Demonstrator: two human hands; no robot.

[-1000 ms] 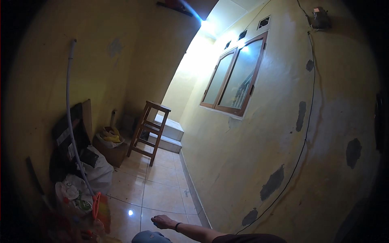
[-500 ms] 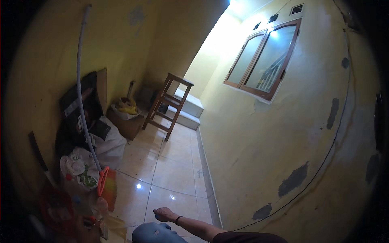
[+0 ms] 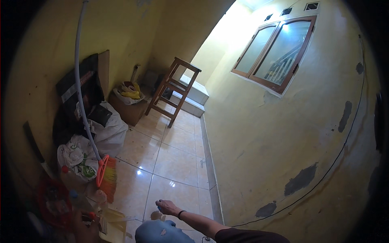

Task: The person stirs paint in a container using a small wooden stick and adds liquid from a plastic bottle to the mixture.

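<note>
My right hand is closed above the tiled floor, just beyond my knee in pale blue cloth. A small blue thing shows at its fingers, too small to name. At the lower left, in dim light, my left hand is curled round a red-handled thing, whose kind I cannot make out. Beside that hand stands a pale yellow container, with a whitish strip across its rim. Clear plastic bottles and a red basket are close by.
A broom with orange bristles and a long grey handle leans at the left, by white plastic bags and a long blade. Ahead are a wooden stool, a cardboard box and steps. A wall runs along the right.
The whole view has shifted, so the room sits higher and the yellow container shows more. My right hand stays closed near the knee; the left stays at the lower left.
</note>
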